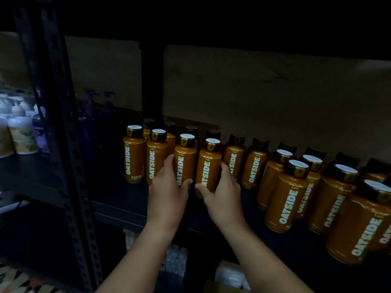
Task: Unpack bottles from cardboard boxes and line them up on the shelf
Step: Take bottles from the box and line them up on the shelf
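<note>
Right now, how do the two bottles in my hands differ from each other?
The left-held bottle sits further back, gripped by the left hand; the right-held bottle stands nearer, gripped by the right hand. Left's label shows OATSIDE whole; right's first letter is covered. Both are upright orange bottles with white-topped caps.

Orange bottles (pixel 208 168) on shelf (pixel 118 208): "OATSIDE" vertical in pale letters down each label; small print above approx. "Oat Coffee Latte", blurry.

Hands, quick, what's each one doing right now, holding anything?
Left hand: grips an orange Oatside bottle standing on the shelf.
Right hand: grips the neighbouring Oatside bottle, also upright on the shelf.
</note>
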Demonstrator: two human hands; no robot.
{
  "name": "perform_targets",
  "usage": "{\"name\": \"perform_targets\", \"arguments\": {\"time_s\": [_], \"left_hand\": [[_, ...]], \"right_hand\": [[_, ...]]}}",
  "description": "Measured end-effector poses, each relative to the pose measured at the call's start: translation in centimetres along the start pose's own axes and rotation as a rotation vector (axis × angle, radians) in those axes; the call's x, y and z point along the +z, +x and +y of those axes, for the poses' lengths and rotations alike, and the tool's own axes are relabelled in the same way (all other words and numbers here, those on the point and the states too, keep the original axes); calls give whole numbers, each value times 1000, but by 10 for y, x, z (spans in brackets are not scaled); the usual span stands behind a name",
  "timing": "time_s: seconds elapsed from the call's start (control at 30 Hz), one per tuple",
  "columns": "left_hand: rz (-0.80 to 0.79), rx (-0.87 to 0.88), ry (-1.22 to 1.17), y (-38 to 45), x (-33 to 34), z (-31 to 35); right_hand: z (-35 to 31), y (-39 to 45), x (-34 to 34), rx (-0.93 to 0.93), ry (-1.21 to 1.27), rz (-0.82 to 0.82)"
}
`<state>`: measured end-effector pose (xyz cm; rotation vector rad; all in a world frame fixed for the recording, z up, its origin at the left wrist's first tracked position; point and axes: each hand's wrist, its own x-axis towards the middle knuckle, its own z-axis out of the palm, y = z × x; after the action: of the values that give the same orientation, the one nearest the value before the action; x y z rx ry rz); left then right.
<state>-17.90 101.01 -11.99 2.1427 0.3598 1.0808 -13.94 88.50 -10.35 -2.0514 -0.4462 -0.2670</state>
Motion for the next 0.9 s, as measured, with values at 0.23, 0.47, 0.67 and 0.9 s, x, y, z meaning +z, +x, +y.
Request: {"name": "perform_targets", "arguments": {"time_s": [0.23,0.47,0.67,0.9], "left_hand": [[17,9,23,3,-1,-1],[28,26,71,5,-5,-3],[29,44,68,7,-8,-5],[34,45,27,7,-9,-6]], "right_hand": [[7,6,10,6,11,5],[9,6,12,-18,-14,-9],[10,4,11,-16,-4,-22],[11,4,11,-25,-18,-22]]}}
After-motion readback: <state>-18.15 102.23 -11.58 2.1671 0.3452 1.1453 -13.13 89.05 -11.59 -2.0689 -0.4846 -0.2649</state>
